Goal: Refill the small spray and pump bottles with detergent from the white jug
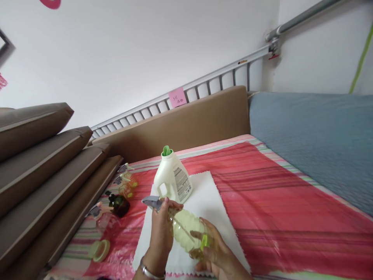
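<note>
A clear yellow-green pump bottle lies tilted between my hands, its grey pump head pointing to the upper left. My left hand is closed around the bottle's neck just below the pump head. Around the lower end, my right hand wraps the base, with some fingers showing through the clear wall. A dip tube is visible inside. Just beyond stands a white detergent jug, upright, with its green pour spout uncovered. Both hands are above a white cloth with a zigzag edge.
Several pump bottles, including a dark green one, stand along the left side. A pale green cap lies nearer me. Stacked brown cushions border the left. A brown padded board and radiator are behind; a blue-grey padded surface is right.
</note>
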`<state>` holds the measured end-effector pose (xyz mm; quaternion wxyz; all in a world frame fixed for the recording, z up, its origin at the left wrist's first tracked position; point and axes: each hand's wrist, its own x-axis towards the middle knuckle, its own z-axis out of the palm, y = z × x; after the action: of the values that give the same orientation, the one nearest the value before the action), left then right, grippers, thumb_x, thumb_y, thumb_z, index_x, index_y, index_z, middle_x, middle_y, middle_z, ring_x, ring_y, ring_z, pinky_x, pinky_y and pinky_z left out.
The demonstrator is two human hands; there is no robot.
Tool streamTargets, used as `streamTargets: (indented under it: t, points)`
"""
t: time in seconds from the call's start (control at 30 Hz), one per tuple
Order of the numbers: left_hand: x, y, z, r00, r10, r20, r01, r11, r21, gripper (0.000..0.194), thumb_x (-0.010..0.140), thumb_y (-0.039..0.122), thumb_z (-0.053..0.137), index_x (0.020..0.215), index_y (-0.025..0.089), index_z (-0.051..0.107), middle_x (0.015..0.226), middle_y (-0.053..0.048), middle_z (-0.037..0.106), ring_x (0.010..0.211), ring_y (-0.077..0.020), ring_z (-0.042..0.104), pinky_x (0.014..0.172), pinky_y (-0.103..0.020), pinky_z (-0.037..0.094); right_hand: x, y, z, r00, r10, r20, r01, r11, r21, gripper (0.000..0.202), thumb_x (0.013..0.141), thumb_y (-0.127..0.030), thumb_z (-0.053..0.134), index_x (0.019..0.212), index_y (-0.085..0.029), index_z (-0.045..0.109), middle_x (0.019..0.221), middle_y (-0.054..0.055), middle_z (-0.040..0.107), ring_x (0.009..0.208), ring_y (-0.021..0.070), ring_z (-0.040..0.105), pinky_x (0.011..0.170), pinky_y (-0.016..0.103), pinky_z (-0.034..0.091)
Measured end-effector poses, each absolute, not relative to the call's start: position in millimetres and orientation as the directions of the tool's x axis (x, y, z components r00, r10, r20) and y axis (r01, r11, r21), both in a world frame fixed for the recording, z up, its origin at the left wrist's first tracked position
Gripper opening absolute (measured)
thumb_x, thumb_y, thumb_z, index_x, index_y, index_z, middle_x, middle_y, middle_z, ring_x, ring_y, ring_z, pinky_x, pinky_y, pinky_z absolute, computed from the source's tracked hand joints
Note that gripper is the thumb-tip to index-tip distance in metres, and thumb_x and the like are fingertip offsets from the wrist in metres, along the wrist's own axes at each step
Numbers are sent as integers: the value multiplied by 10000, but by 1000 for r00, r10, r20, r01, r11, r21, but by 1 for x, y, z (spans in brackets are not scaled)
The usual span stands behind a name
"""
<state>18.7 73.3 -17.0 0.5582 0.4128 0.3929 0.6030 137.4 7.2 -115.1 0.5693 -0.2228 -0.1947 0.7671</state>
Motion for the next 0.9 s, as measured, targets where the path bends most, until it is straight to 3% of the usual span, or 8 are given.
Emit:
streamTargets:
  t: [0.13, 0.2, 0.33, 0.4, 0.57, 0.7, 0.77, 0.9]
  points:
    - [20, 70, -14, 117, 991, 62, -404, -9, 915, 312, 765, 451, 638, 657, 167, 568, 659, -36, 651, 725, -202, 630, 742, -333, 460, 142, 5, -111, -514, 818, -260, -685, -573, -450, 722, 758, -749, 419, 1148, -141, 450, 661, 89, 684, 368, 100, 556, 344, 150, 330]
    - [20, 70, -14, 108, 991, 80, -381, -33, 924, 316, 776, 447, 628, 648, 164, 571, 650, -34, 647, 716, -195, 625, 735, -322, 456, 143, 4, -105, -559, 780, -283, -671, -626, -398, 735, 789, -762, 304, 1160, -147, 458, 700, 100, 692, 390, 114, 585, 331, 144, 312]
    - [18, 72, -17, -6, 995, 99, -314, -95, 945, 336, 767, 455, 631, 633, 149, 593, 646, -44, 645, 677, -187, 608, 685, -307, 456, 142, 3, -100, -318, 934, -161, -802, -356, -480, 812, 621, -596, 725, 1279, -335, 328, 1066, 43, 637, 687, 193, 687, 478, 246, 491]
    - [18, 73, -17, -7, 995, 100, -312, -97, 945, 342, 752, 465, 641, 632, 148, 595, 652, -47, 646, 685, -190, 606, 685, -306, 455, 141, 3, -103, -266, 953, -146, -796, -302, -524, 885, 553, -502, 809, 1273, -315, 329, 1032, 45, 651, 656, 180, 678, 489, 244, 498]
    - [20, 70, -19, 72, 991, 115, -289, -90, 953, 336, 773, 466, 613, 637, 161, 566, 661, -44, 652, 700, -179, 589, 702, -293, 438, 143, 6, -106, -548, 786, -287, -673, -618, -407, 753, 775, -757, 363, 1180, -128, 449, 716, 114, 695, 386, 104, 571, 348, 162, 370]
    - [20, 70, -21, 14, 995, 97, -271, -90, 958, 324, 772, 454, 622, 654, 157, 565, 669, -41, 650, 700, -177, 587, 703, -296, 437, 143, 6, -106, -343, 923, -175, -790, -384, -478, 775, 646, -605, 706, 1273, -318, 352, 1040, 52, 650, 704, 198, 687, 466, 238, 498]
    - [21, 69, -20, 31, 995, 92, -291, -79, 953, 320, 769, 449, 627, 655, 157, 562, 670, -39, 652, 707, -179, 595, 713, -298, 438, 143, 6, -107, -305, 938, -167, -789, -347, -507, 865, 579, -545, 784, 1280, -300, 340, 1018, 58, 660, 658, 184, 679, 465, 232, 495]
    - [22, 67, -18, 101, 989, 110, -291, -76, 954, 338, 772, 455, 619, 639, 149, 570, 664, -58, 659, 692, -181, 600, 687, -292, 443, 143, 6, -105, -519, 801, -299, -705, -598, -381, 737, 761, -725, 456, 1227, -157, 398, 727, 86, 688, 401, 103, 577, 383, 175, 420]
